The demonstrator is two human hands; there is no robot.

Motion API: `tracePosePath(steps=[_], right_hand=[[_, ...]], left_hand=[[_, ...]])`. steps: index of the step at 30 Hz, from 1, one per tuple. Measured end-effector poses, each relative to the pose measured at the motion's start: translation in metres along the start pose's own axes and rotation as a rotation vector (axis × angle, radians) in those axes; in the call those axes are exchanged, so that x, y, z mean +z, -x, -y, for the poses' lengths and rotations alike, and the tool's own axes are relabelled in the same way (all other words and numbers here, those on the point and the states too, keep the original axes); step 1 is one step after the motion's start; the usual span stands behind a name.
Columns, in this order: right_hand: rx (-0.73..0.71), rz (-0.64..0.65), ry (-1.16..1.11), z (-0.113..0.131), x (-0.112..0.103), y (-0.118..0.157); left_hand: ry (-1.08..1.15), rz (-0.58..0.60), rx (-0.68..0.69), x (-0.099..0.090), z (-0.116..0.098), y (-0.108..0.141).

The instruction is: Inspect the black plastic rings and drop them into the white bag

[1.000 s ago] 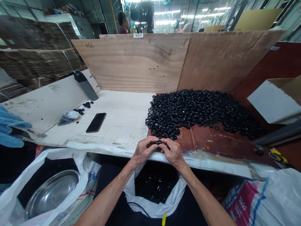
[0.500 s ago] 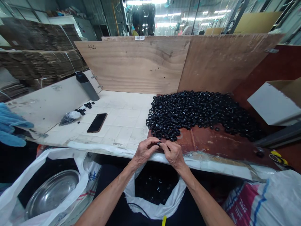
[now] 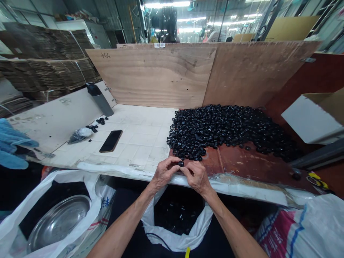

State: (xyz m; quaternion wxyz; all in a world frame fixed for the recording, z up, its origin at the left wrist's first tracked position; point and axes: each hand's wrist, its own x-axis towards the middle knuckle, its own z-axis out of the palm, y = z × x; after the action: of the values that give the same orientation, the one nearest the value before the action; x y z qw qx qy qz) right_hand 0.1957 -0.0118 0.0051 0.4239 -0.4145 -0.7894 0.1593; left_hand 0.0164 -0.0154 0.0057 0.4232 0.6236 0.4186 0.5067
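A small round black plastic part (image 3: pixel 181 163) is held between the fingertips of both hands, just above the table's front edge. My left hand (image 3: pixel 166 173) pinches it from the left with thumb and forefinger. From the other side, the bent fingers of my right hand (image 3: pixel 197 176) close in on the same part. Right behind my hands lies a broad heap of black ring-shaped parts (image 3: pixel 215 125). Below my wrists a white sack (image 3: pixel 177 242) gapes wide, with more black pieces inside.
On the white left half of the table (image 3: pixel 139 139) lie a phone (image 3: pixel 111 141), a small plastic bag (image 3: pixel 80 134) and a dark bottle (image 3: pixel 100 99). Plywood boards (image 3: pixel 150 77) wall the back. At right are a white carton (image 3: pixel 311 118) and yellow-handled scissors (image 3: pixel 318 180). A metal bowl (image 3: pixel 60 222) sits lower left.
The black part shows more clearly between my fingertips, turned slightly. My right fingers have shifted a little; both hands stay in nearly the same place.
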Motion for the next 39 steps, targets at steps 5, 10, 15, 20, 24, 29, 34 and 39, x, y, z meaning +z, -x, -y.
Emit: tracePosePath(steps=[5, 10, 15, 20, 24, 29, 34, 39], right_hand=[[0.007, 0.004, -0.095, -0.004, 0.003, 0.001], [0.004, 0.017, -0.037, -0.003, 0.004, 0.0], [0.002, -0.022, -0.19, 0.013, 0.0, 0.008], [0.078, -0.072, -0.22, 0.026, 0.006, 0.024], [0.156, -0.015, -0.22, 0.029, 0.009, 0.033], [0.237, -0.036, -0.227, 0.034, 0.005, 0.034], [0.301, -0.037, -0.259, 0.04, 0.002, 0.034], [0.247, -0.078, -0.285, 0.042, -0.001, 0.038]], left_hand=[[-0.02, 0.034, 0.024, -0.002, 0.001, 0.0], [-0.086, 0.066, 0.055, -0.002, -0.005, 0.006], [0.042, 0.039, -0.057, 0.005, -0.007, 0.022], [0.121, -0.003, -0.122, 0.006, -0.007, 0.034], [0.078, 0.0, -0.111, 0.004, -0.013, 0.04], [0.073, 0.01, -0.115, 0.006, -0.018, 0.044], [0.073, -0.008, -0.098, 0.011, -0.016, 0.046], [0.125, 0.026, -0.128, 0.014, -0.019, 0.047]])
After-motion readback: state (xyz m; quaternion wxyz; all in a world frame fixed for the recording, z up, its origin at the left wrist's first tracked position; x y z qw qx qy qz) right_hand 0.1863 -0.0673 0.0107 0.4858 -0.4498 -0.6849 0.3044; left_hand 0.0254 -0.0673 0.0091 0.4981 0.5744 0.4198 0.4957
